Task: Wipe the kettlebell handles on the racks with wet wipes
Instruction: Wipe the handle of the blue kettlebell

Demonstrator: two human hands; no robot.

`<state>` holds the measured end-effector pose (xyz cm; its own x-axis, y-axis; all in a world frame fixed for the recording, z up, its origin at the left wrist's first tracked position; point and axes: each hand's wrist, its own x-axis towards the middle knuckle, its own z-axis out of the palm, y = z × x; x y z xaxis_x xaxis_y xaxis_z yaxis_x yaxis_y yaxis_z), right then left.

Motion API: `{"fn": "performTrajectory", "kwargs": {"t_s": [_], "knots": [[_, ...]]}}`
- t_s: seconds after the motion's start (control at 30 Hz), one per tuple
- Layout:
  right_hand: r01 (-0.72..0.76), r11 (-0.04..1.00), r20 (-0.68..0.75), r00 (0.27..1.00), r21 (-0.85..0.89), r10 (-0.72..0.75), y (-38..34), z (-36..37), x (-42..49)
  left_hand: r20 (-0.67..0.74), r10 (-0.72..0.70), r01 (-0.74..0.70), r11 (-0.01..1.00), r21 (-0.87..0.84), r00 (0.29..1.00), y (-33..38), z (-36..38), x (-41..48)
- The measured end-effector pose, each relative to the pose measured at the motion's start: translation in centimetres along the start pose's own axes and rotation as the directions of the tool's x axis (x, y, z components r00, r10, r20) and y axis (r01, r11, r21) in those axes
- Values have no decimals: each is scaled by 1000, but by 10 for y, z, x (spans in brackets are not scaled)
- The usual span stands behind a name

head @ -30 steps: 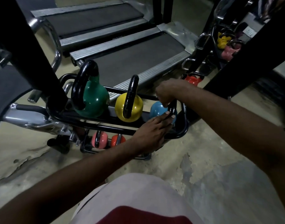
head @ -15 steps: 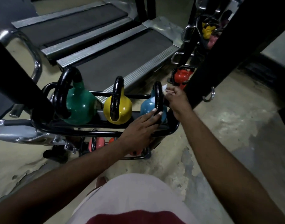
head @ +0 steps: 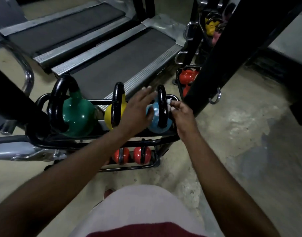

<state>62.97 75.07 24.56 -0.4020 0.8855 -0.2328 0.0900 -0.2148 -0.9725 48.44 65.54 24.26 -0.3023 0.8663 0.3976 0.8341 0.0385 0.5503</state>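
At the centre of the frame, the right hand [head: 181, 111] pinches a white wet wipe [head: 169, 102] against the right side of the blue kettlebell [head: 155, 125]'s black handle [head: 162, 106], on the top tier of the rack [head: 95, 144]. The left hand [head: 138, 106], blurred, is released with fingers spread, between the blue and yellow kettlebell [head: 108, 117]. A green kettlebell [head: 76, 115] sits further left.

Gear count by the near rack [head: 155, 141]
Three kettlebells [head: 78, 117] on top, two red kettlebells [head: 137, 157] below, two treadmills [head: 116, 65] behind, one wipe [head: 169, 102].
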Motion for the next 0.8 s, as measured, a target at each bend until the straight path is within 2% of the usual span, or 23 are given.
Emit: {"fn": "performTrajectory", "kwargs": {"t_s": [0.03,0.1,0.17,0.2,0.27,0.3,0.4,0.5,0.6,0.7,0.73,0.77,0.8], "knots": [[146,977,-33,988,-157,-153,4,-3,-11,33,-54,54,998,-16,998,-4,-4,21],[403,804,15,897,-437,-441,9,-3,-29,146,-121,133,988,-74,982,-11,-9,62],[569,540,132,755,-620,-643,16,-4,-35,300,-138,170,982,-84,944,-16,-11,92],[604,376,209,681,-703,-702,17,-4,-35,375,-133,176,981,-83,918,-19,-11,102],[577,84,353,602,-813,-717,12,1,-25,491,-115,203,971,-129,864,-25,-12,117],[534,-17,398,609,-845,-686,5,8,-19,525,-96,208,965,-160,846,-28,-13,122],[380,-220,435,700,-898,-566,-14,35,-13,597,-35,207,953,-223,801,-36,-16,135],[372,-369,515,718,-852,-468,-10,40,-22,644,-7,205,951,-233,765,-37,-19,145],[436,-372,571,680,-819,-460,-7,27,-27,670,-1,207,951,-228,742,-36,-19,150],[480,-262,537,634,-837,-557,-2,16,-31,672,-3,236,937,-257,741,-40,-17,149],[497,-177,492,623,-849,-608,3,12,-36,671,-5,242,934,-261,741,-41,-16,149],[515,-42,409,626,-856,-664,10,8,-41,667,-6,246,932,-266,745,-43,-16,148],[523,159,279,658,-837,-699,16,5,-46,662,-6,248,930,-272,749,-45,-15,148]]}}
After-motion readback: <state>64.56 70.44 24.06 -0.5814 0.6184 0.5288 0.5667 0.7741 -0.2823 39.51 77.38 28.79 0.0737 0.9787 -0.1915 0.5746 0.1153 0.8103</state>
